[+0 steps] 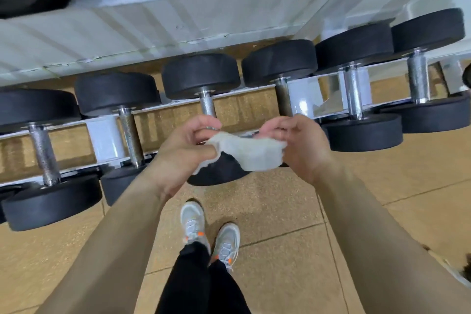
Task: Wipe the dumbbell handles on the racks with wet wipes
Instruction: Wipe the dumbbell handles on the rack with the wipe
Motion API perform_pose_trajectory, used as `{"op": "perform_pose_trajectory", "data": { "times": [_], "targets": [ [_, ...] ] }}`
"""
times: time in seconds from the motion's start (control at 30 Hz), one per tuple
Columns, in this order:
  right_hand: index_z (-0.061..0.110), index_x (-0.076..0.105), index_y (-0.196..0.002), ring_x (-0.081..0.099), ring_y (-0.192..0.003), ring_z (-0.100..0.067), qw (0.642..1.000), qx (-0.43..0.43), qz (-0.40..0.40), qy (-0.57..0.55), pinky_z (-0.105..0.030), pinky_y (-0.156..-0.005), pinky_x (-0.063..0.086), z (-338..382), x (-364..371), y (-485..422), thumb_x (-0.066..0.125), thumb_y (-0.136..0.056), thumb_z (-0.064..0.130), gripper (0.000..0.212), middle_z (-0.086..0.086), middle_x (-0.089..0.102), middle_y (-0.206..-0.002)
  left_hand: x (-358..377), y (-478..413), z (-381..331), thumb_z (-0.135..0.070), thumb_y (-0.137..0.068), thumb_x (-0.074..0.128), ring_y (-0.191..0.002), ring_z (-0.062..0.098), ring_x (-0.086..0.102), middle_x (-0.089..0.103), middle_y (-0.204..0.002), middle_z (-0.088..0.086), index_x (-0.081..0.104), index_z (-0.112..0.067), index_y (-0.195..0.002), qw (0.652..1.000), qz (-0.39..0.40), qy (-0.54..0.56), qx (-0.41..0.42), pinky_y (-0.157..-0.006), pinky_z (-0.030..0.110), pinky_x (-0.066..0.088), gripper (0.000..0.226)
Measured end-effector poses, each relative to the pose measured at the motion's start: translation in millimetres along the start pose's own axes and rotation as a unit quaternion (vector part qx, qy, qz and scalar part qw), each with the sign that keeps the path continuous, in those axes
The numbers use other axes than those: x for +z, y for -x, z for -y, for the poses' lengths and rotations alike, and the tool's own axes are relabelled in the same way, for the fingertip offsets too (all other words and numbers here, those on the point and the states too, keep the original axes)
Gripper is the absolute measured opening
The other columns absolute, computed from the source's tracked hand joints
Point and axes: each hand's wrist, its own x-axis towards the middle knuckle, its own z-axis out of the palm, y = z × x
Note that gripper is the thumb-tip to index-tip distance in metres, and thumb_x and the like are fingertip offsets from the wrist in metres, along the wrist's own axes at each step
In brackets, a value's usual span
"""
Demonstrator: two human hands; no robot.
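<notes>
Here, both hands hold a crumpled white wet wipe [251, 153] stretched between them: the left hand [186, 150] pinches one end with curled fingers, the right hand [298, 145] grips the other. They hover above the lower rack [107, 135], just over a black dumbbell [201, 76] whose knurled steel handle [207, 106] shows behind the left fingers.
</notes>
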Motion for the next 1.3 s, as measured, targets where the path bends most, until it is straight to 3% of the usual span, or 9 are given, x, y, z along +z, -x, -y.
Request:
{"op": "perform_pose_trajectory", "data": {
  "times": [0.1,0.27,0.53,0.67,0.77,0.97,1.1,1.23,1.3],
  "targets": [
    [0.013,0.074,-0.102,0.066,-0.076,-0.017,0.971,-0.007,-0.001,0.24,-0.045,-0.094,0.051,0.2,5.7,-16.3,0.042,-0.101,0.031,0.036,-0.006,0.066,-0.071,-4.9,-5.4,-5.5,0.006,-0.066,0.059,-0.085,0.023,0.065,0.075,-0.106,0.006,0.063,-0.02,-0.118,1.0,0.024,0.006,0.017,-0.073,0.033,0.048,0.059],
    [0.041,0.061,-0.136,0.043,-0.138,-0.01,0.943,-0.053,0.166,0.283,-0.043,-0.117,0.032,16.4,35.5,-32.8,0.056,-0.079,0.035,0.057,0.007,0.049,-0.145,-23.8,-14.0,-12.8,0.027,-0.083,0.05,-0.105,0.02,0.067,0.071,-0.125,0.001,0.056,-0.021,-0.135,0.995,0.088,-0.042,-0.012,-0.077,0.031,0.051,0.071],
    [0.026,0.067,-0.089,0.064,-0.101,-0.011,0.87,-0.044,0.26,0.417,-0.044,-0.095,0.048,37.8,55.4,-55.1,0.08,-0.086,0.022,0.014,0.008,0.065,-0.102,-69.2,-19.8,-25.4,0.011,-0.088,0.066,-0.112,0.021,0.068,0.071,-0.123,0.011,0.06,-0.013,-0.132,0.984,0.169,-0.023,-0.056,-0.094,0.033,0.054,0.05],
    [0.023,0.048,-0.054,0.066,-0.099,-0.009,0.891,-0.058,0.193,0.407,-0.035,-0.096,0.044,29.2,51.6,-69.8,0.078,-0.087,0.013,0.045,0.009,0.072,-0.099,-75.7,-32.3,-15.6,-0.016,-0.084,0.08,-0.087,0.004,0.069,0.076,-0.096,-0.008,0.072,-0.03,-0.102,0.982,0.012,-0.183,-0.049,-0.074,0.014,0.049,0.024],
    [0.023,0.043,-0.057,0.052,-0.062,-0.006,0.934,-0.049,0.139,0.326,-0.023,-0.064,0.04,14.0,43.9,-83.2,0.074,-0.089,0.008,0.047,0.011,0.053,-0.064,-69.8,-44.8,2.5,-0.015,-0.087,0.075,-0.078,0.005,0.067,0.071,-0.088,-0.011,0.07,-0.028,-0.086,0.985,-0.136,-0.106,0.011,-0.065,0.023,0.057,0.013],
    [0.023,0.06,-0.085,0.068,-0.084,-0.023,0.979,-0.024,0.005,0.202,-0.028,-0.054,0.053,-14.5,33.7,-122.2,0.064,-0.096,0.005,0.022,-0.002,0.069,-0.087,-55.6,-86.5,54.2,-0.029,-0.086,0.077,-0.104,0.025,0.068,0.069,-0.113,0.001,0.065,-0.04,-0.095,0.951,-0.31,0.0,0.008,-0.084,0.05,0.061,0.018],
    [0.025,0.062,-0.077,0.063,-0.086,-0.029,0.973,-0.044,-0.119,0.191,-0.044,-0.072,0.057,-34.6,36.5,-157.6,0.057,-0.088,-0.003,0.03,-0.001,0.064,-0.083,-45.8,-122.3,72.7,-0.011,-0.089,0.073,-0.089,0.014,0.065,0.066,-0.097,-0.002,0.062,-0.026,-0.102,0.914,-0.4,0.017,0.063,-0.087,0.031,0.055,0.023],
    [0.012,0.06,-0.122,0.06,-0.094,-0.022,0.936,-0.052,-0.257,0.235,-0.02,-0.073,0.048,-51.2,42.5,-185.5,0.054,-0.093,0.006,0.03,0.002,0.062,-0.094,-39.3,-136.6,78.4,-0.015,-0.098,0.061,-0.102,0.004,0.06,0.064,-0.114,-0.005,0.057,-0.018,-0.123,0.892,-0.448,0.024,0.063,-0.088,0.007,0.043,0.025],
    [0.011,0.051,-0.133,0.057,-0.112,-0.028,0.903,-0.064,-0.299,0.303,-0.031,-0.095,0.047,-57.7,52.3,-181.7,0.06,-0.092,0.023,0.044,-0.008,0.058,-0.121,-33.1,-130.9,82.2,-0.012,-0.1,0.055,-0.1,0.002,0.06,0.064,-0.115,-0.008,0.058,-0.026,-0.116,0.879,-0.471,0.055,0.049,-0.086,0.008,0.044,0.022]
  ]
}}
